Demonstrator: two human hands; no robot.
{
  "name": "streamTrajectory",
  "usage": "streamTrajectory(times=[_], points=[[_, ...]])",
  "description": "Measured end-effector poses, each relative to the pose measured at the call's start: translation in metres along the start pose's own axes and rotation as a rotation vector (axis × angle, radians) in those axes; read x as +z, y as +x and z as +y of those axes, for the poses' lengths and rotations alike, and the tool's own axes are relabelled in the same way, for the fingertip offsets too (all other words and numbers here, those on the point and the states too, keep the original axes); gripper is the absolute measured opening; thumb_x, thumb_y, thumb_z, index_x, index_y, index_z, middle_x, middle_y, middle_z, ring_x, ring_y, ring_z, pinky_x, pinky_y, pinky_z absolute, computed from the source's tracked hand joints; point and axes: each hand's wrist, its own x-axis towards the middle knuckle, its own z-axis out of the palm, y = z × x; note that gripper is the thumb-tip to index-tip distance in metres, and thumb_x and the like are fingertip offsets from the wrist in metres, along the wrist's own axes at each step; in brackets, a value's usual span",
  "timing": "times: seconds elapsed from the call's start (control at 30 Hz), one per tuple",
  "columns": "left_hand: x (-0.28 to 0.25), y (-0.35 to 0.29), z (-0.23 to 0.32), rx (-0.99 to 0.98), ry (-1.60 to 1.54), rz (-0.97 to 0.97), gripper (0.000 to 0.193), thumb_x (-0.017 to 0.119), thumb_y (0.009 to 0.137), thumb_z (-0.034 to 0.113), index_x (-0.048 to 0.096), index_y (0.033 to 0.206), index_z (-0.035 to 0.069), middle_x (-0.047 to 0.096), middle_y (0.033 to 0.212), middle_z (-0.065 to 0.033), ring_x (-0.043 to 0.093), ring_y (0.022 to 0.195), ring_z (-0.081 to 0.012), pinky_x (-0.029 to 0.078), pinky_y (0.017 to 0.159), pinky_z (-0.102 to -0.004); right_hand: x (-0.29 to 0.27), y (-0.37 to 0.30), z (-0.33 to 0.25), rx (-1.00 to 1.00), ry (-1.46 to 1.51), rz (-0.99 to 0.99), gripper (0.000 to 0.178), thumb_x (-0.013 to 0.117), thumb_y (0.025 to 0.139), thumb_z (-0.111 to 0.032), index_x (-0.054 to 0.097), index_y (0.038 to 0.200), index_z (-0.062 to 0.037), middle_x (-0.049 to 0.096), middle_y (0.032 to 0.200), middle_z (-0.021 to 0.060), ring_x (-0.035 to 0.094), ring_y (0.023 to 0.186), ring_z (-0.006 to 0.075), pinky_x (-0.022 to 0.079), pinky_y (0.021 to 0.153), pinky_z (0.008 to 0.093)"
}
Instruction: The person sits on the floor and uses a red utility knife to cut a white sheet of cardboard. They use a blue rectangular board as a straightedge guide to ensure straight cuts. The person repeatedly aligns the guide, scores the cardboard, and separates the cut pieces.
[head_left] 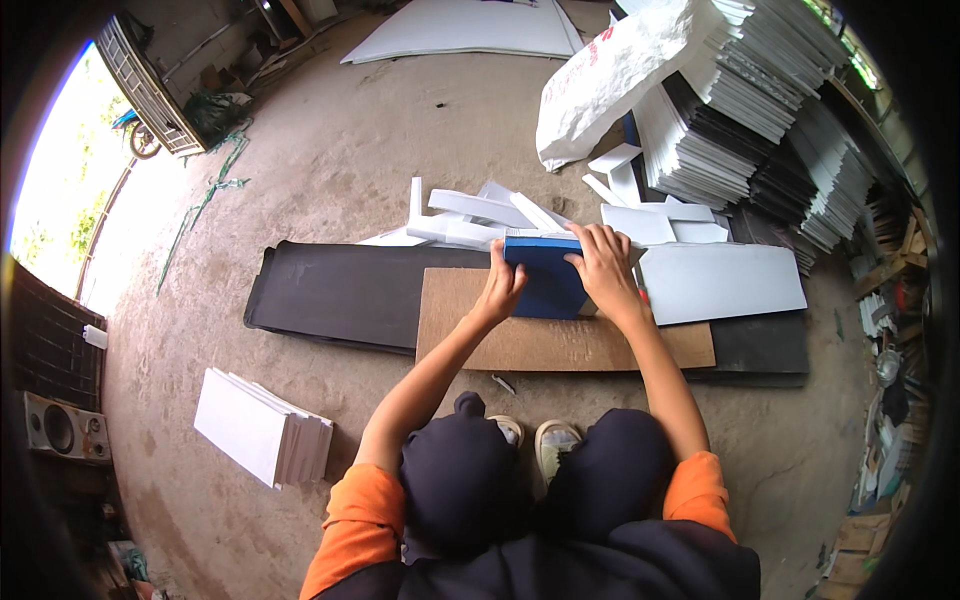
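Both hands grip a blue rectangular panel (545, 280) with white layers at its top edge, tilted up over a brown board (470, 335). My left hand (501, 287) closes on its left edge, thumb on the blue face. At the upper right corner, my right hand (607, 268) has its fingers over the top edge and its thumb on the front. Under the brown board lie long black sheets (340, 295). A white sheet (725, 285) rests to the right of my right hand. A small red item (643, 290) shows beside that wrist, too small to name.
White offcuts (470, 207) lie just beyond the boards. A stack of white pieces (245, 420) stands on the floor at left. Tall piles of white and black sheets (690, 150) and a white sack (610, 90) fill the far right. A speaker (65, 428) sits at far left.
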Motion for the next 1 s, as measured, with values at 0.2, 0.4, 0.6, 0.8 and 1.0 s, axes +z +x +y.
streamTrajectory(times=[0.2,0.4,0.6,0.8,1.0], points=[[-0.012,0.016,0.043,0.132,0.010,0.055,0.038,0.048,0.084,0.004,0.032,0.117,-0.003,0.041,0.108,-0.0219,0.042,0.105,-0.0311,0.031,0.094,-0.0351,-0.017,-0.006,0.009,0.141,0.203,0.111,0.033,0.064,0.076,-0.018,0.054,0.104,-0.0041,0.056,0.093,0.0086,0.051,0.093,0.0249,0.035,0.082,0.0388],[-0.070,0.007,0.058,-0.105,0.264,-0.079,0.043,0.062,0.081,0.025,0.046,0.115,0.003,0.055,0.108,-0.0199,0.053,0.104,-0.0323,0.042,0.087,-0.0381,-0.048,-0.029,0.056,0.642,1.003,0.173,0.033,0.054,0.086,-0.018,0.051,0.110,0.0042,0.058,0.103,0.0117,0.054,0.094,0.0163,0.040,0.084,0.0277],[-0.066,-0.022,0.002,-0.480,-0.435,0.145,0.046,0.053,0.089,0.019,0.035,0.130,0.011,0.045,0.124,-0.0125,0.050,0.107,-0.0189,0.044,0.085,-0.0293,0.003,-0.070,0.088,1.040,1.246,0.114,0.031,0.054,0.087,-0.021,0.054,0.107,0.0028,0.058,0.104,0.0084,0.050,0.099,0.0158,0.035,0.090,0.0291],[-0.016,-0.050,-0.064,-0.633,-0.007,0.395,0.036,0.049,0.087,0.008,0.048,0.123,0.006,0.055,0.112,-0.0146,0.058,0.090,-0.0221,0.045,0.079,-0.0300,0.121,-0.132,0.103,1.244,1.060,0.040,0.032,0.056,0.086,-0.023,0.057,0.104,0.0030,0.059,0.101,0.0079,0.052,0.096,0.0162,0.038,0.086,0.0300],[-0.001,-0.084,-0.092,-0.795,0.367,0.303,0.034,0.047,0.089,0.013,0.049,0.122,0.006,0.054,0.105,-0.0174,0.057,0.088,-0.0232,0.045,0.078,-0.0314,0.177,-0.175,0.086,1.021,0.316,-0.146,0.037,0.060,0.080,-0.026,0.056,0.110,-0.0037,0.048,0.106,0.0173,0.044,0.102,0.0319,0.034,0.089,0.0416]])
